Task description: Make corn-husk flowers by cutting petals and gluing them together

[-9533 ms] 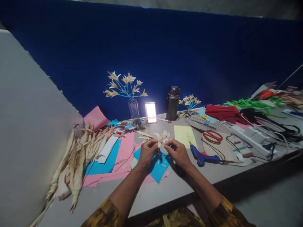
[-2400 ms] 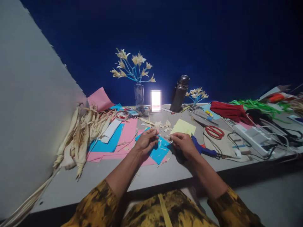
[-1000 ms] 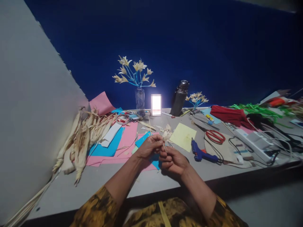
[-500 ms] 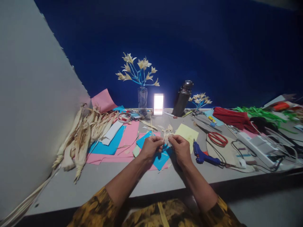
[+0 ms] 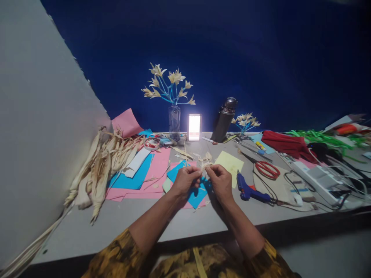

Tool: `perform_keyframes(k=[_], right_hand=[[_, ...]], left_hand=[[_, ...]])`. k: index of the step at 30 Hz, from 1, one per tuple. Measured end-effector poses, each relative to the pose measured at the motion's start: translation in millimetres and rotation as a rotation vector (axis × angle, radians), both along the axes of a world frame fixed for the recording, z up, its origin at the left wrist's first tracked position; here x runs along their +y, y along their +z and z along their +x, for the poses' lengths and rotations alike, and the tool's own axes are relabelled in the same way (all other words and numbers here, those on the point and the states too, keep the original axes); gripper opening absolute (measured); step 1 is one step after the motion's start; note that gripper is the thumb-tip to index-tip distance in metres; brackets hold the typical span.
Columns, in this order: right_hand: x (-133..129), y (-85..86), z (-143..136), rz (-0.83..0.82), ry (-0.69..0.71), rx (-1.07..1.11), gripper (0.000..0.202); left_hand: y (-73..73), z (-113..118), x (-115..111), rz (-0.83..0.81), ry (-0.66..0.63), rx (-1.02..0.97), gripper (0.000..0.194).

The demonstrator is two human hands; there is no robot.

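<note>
My left hand (image 5: 187, 180) and my right hand (image 5: 220, 181) meet close together over the middle of the table, both closed in a pinch between thumb and forefinger. Between the fingertips shows a small pale piece of corn husk (image 5: 203, 168), mostly hidden by the fingers. Just beyond lie loose pale husk scraps (image 5: 207, 157). Under the hands is blue paper (image 5: 197, 199) with thin scraps on it. Yellow paper (image 5: 228, 164) lies beyond my right hand, and a blue glue gun (image 5: 249, 191) rests to its right.
Dried corn husks (image 5: 101, 173) are heaped at the left on pink paper (image 5: 158, 181). A glass vase (image 5: 174, 123) with husk flowers, a bright blurred rectangle (image 5: 194, 127) and a dark flask (image 5: 223, 121) stand behind. Red-handled scissors (image 5: 266, 170) and a white power strip (image 5: 315, 183) lie right.
Both hands stay in nearly the same place, still pinching. The fingertips have shifted very slightly closer together, and a little of the pale husk shows between them.
</note>
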State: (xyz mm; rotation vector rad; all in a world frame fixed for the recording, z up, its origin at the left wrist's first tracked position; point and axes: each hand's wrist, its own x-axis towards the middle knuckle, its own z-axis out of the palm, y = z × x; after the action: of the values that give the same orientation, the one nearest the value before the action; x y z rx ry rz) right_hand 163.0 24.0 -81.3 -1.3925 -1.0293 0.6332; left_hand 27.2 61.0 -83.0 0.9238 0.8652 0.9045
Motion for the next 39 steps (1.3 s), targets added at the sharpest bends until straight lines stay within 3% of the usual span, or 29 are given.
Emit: perform_keyframes(k=[8, 14, 20, 24, 31, 39], right_hand=[[-6.1, -1.8, -0.8, 0.008, 0.047, 0.047, 0.028], [-15.6, -3.3, 5.8, 0.024, 0.058, -0.031, 0.018], [-24.1, 7.9, 5.6, 0.158, 0.101, -0.209, 0.008], [-24.5, 14.5, 4.7, 0.229, 0.128, -0.305, 0.01], [-23.6, 15.5, 4.0, 0.254, 0.119, -0.322, 0.016], [-22.1, 14.0, 5.3, 0.297, 0.105, -0.358, 0.017]], left_hand=[[1.8, -0.7, -1.4, 0.09, -0.003, 0.017, 0.03], [5.3, 0.1, -2.9, 0.222, 0.069, -0.065, 0.032], [-3.0, 1.7, -1.3, 0.197, -0.056, -0.212, 0.034], [-6.6, 0.6, -2.1, 0.16, -0.122, -0.21, 0.032], [-4.5, 0.1, -3.5, 0.13, -0.136, -0.168, 0.034], [2.6, -1.2, -3.9, 0.162, -0.058, -0.083, 0.027]])
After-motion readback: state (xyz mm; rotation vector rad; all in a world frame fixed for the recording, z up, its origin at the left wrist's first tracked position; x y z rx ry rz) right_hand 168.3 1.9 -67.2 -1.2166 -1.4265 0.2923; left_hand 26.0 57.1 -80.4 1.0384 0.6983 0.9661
